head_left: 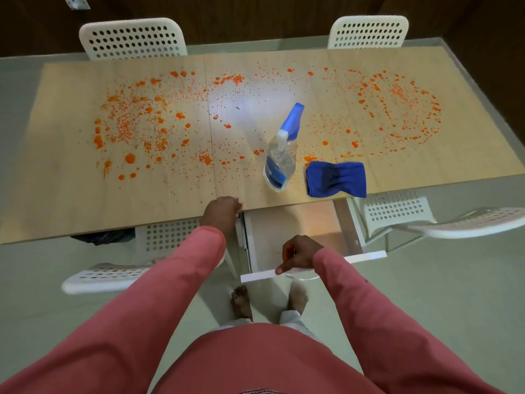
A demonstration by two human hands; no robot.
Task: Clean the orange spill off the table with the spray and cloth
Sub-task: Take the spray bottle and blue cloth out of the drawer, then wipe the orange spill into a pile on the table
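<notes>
Orange spill (136, 126) lies in splatters across most of the light wooden table (65, 194), with another ring of drops at the right. A clear spray bottle (281, 155) with a blue trigger head stands near the front edge. Beside it on the right lies a folded blue cloth (336, 179). My left hand (221, 213) rests curled on the table's front edge, left of the bottle. My right hand (298, 255) grips the white front of a pulled-out drawer (312, 268) under the table.
Two white perforated chairs (133, 38) stand at the far side. Two more (426, 220) are at the near side, left and right of me. The drawer interior looks bare. A dark bag (105, 237) sits under the table. My bare feet are on the grey floor.
</notes>
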